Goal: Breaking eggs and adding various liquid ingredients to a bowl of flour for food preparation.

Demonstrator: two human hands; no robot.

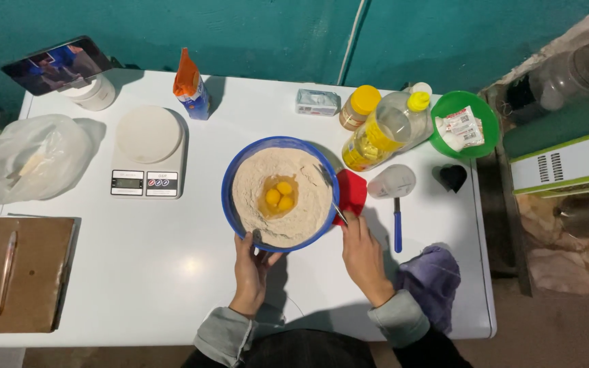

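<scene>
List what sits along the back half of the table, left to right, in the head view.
Clear plastic bag → white kitchen scale → orange-topped carton → blue bowl → oil bottle → green bowl.

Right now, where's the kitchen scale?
In the head view, the kitchen scale sits on the white table, left of the blue bowl of flour, with an orange carton behind it.

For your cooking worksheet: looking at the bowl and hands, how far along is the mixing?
Done: flour fills the blue bowl, with three egg yolks sitting whole in a well. In hand: the left hand grips the rim; the right hand holds a utensil at the edge. Left: stirring; the yolks look unbroken.
</scene>
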